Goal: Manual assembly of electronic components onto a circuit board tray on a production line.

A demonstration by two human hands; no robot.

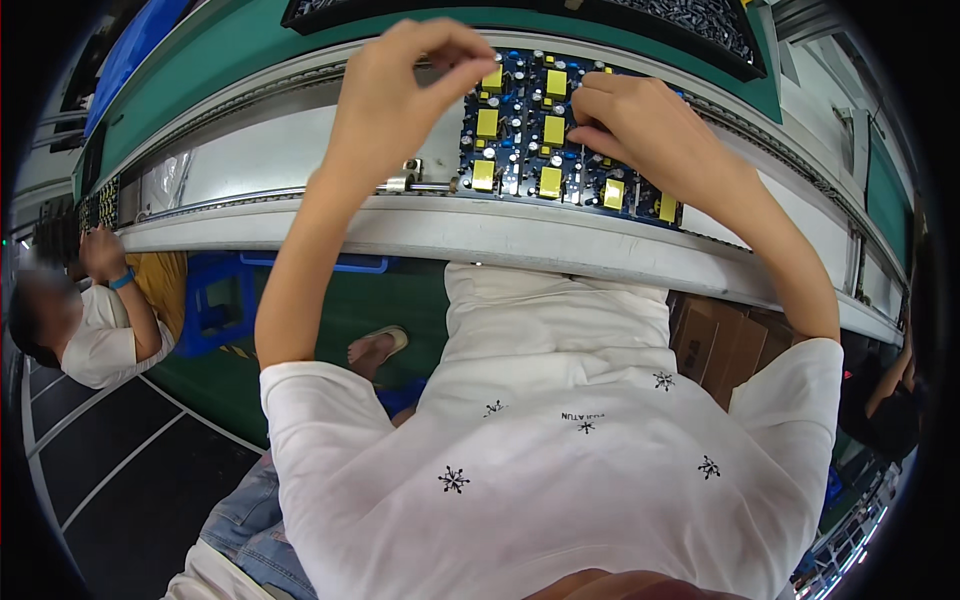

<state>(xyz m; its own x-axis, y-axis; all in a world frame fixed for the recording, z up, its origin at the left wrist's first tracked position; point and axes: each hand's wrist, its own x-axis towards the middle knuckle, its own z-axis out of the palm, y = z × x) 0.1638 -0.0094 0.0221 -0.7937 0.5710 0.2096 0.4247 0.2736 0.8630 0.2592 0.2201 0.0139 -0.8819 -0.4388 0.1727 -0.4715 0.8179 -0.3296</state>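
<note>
A dark blue circuit board panel (516, 150) lies on the conveyor line before me, set with several yellow block-shaped components (554, 130) and small capacitors. Over the panel's far left corner is my left hand (405, 95), thumb and forefinger pinched together; anything between the tips is too small to make out. My right hand (645, 130) hovers above the right half of the panel, hiding part of it. Its fingers are curled in with the thumb close by, next to a yellow component, and whatever they hold cannot be seen.
Beyond the conveyor rail (400, 235) stands a black tray (690, 30) of small grey parts. A metal rod with a fitting (400, 183) meets the panel's left edge. At the far left a co-worker (110, 325) works at another board. Cardboard boxes (722, 345) sit below the line.
</note>
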